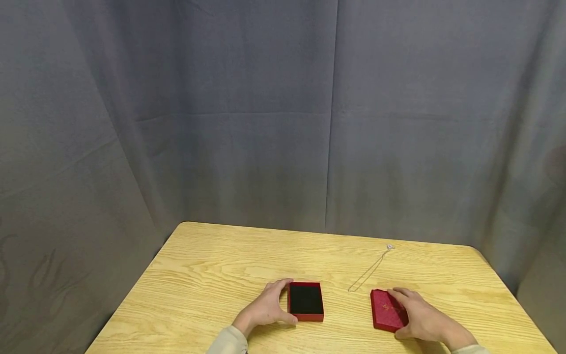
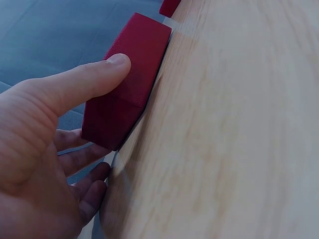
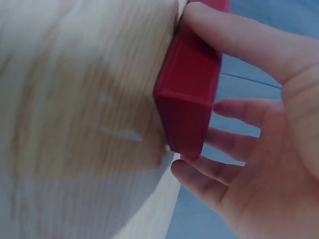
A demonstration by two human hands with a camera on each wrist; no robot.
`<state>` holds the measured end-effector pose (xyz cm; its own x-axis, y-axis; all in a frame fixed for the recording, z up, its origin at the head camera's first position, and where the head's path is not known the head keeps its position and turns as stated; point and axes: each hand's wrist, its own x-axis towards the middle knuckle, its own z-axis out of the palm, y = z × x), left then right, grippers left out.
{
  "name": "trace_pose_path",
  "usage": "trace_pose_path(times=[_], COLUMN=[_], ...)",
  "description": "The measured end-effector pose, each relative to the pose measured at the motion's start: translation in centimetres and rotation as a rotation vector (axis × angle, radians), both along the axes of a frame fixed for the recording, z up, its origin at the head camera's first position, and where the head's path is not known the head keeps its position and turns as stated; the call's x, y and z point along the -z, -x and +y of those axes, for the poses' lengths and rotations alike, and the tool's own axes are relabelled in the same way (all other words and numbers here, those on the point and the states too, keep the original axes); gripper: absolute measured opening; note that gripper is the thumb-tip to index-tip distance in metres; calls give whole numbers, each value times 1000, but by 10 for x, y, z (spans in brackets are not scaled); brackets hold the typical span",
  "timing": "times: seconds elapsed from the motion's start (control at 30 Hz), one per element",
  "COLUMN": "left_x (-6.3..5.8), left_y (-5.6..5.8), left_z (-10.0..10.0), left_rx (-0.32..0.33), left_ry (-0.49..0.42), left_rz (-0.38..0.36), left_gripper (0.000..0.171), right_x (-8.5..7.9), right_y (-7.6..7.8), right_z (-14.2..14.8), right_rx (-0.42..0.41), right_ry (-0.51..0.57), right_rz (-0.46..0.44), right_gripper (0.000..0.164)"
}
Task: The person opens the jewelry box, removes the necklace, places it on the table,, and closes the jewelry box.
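An uncovered red jewelry box [image 1: 305, 300] with a black pad inside lies on the table, left of centre. My left hand [image 1: 267, 305] grips its left end, thumb at the near side and index finger at the far corner. In the left wrist view the thumb [image 2: 99, 77] lies against the red wall. To the right is the box's lid [image 1: 385, 310], dark red with a gold pattern on top. My right hand [image 1: 422, 317] holds the lid from its right, thumb near and fingers beyond. A fine chain necklace [image 1: 368, 272] with a small pendant [image 1: 389, 247] lies stretched out behind and between them.
The light wood table [image 1: 230, 260] has rounded far corners. Grey curtains [image 1: 256, 147] hang behind it and on both sides.
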<state>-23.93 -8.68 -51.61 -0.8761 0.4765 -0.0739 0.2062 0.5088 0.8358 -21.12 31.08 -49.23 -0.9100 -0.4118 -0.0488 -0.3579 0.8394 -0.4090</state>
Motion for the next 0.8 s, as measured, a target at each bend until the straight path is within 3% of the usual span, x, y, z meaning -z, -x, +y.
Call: trace_pose_path(times=[0.3, 0.6, 0.8], left_x=[3, 2, 1], left_y=[0, 1, 2], left_z=[-1, -1, 0], left_rx=[-1, 5, 3], left_ry=[8, 12, 15], left_rz=[12, 13, 12], left_gripper=[97, 97, 97], right_x=[5, 5, 3], right_y=[1, 1, 0], right_z=[1, -3, -9], right_rx=[92, 87, 26], right_ry=[2, -1, 22], right_rz=[-75, -38, 64], right_gripper=[108, 106, 105])
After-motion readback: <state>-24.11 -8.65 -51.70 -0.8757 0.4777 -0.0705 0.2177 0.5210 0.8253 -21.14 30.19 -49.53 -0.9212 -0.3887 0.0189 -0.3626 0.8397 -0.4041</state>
